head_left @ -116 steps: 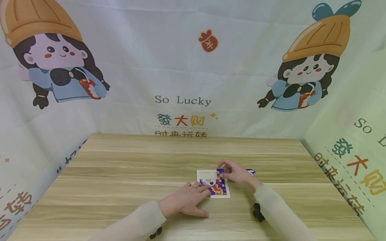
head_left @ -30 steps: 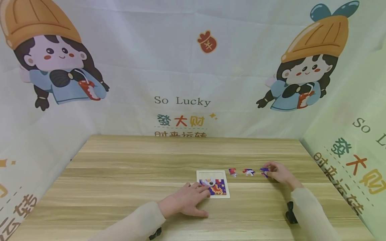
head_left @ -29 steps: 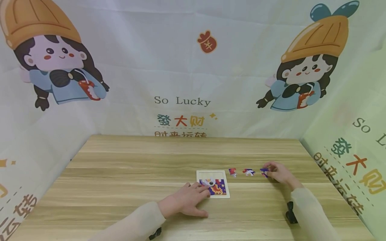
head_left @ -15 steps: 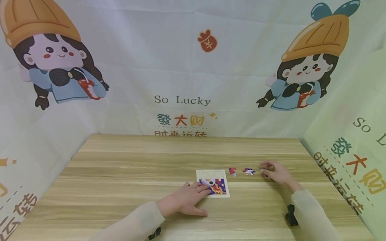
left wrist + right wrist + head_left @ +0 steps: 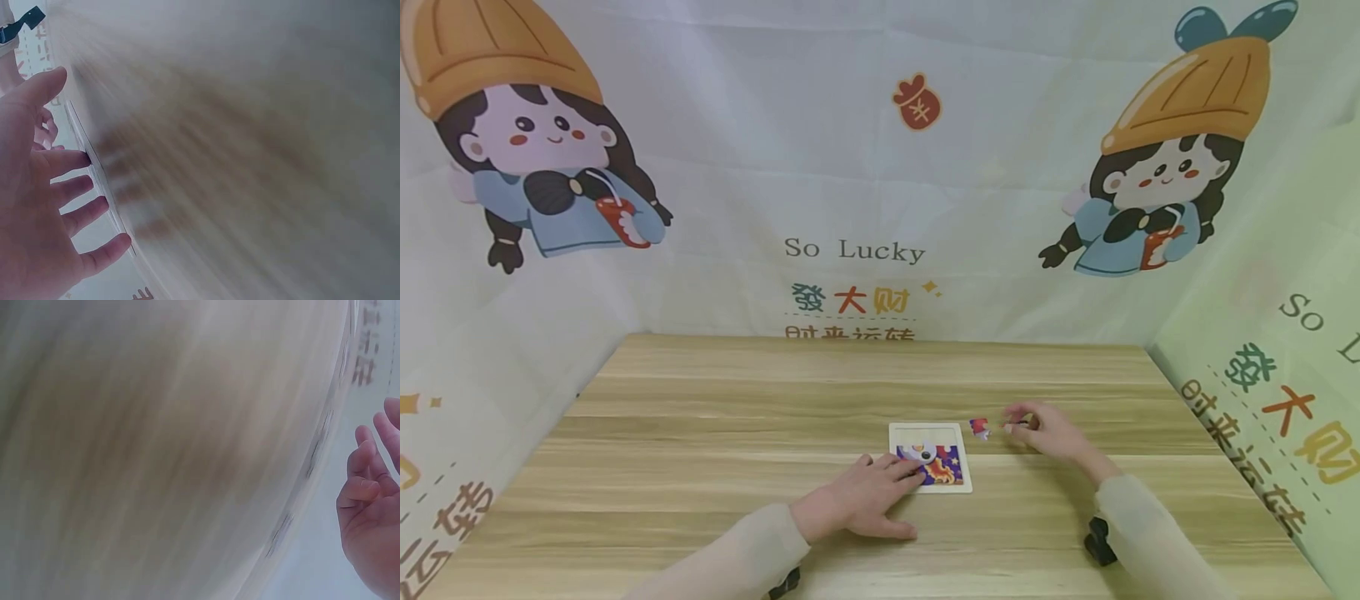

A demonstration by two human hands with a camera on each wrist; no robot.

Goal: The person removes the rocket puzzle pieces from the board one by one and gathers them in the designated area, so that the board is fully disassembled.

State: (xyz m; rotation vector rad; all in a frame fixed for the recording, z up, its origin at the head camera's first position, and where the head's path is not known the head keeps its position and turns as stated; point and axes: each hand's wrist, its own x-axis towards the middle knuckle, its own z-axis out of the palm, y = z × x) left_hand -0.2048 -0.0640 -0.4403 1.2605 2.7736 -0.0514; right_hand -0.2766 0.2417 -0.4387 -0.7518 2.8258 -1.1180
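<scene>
In the head view, my left hand [image 5: 868, 497] lies with fingers extended, its fingertips on the lower left of a jigsaw puzzle in a cream tray [image 5: 967, 487]. Purple picture pieces [image 5: 945, 472] with orange flames and a white shape fill the tray's lower half; the upper part shows bare cream base. My right hand [image 5: 1052, 437] hovers right of the tray, fingers loosely bent, thumb and forefinger apart. A bit of purple shows between those fingers. Just left of them lies a red, white and purple puzzle piece [image 5: 980, 428]. The hand hides the spots of two other pieces.
A light wood-grain table [image 5: 737, 417] carries everything. Printed cloth [image 5: 737, 167] hangs behind it and along both sides. In the left wrist view the spread left fingers [image 5: 84, 215] reach the tabletop; the right wrist view shows the right hand's bent fingers [image 5: 362, 465].
My right hand has lifted a puzzle piece out of the tray's upper right, set it down at the far right of the row, and come back leftward. The left hand stays put.
</scene>
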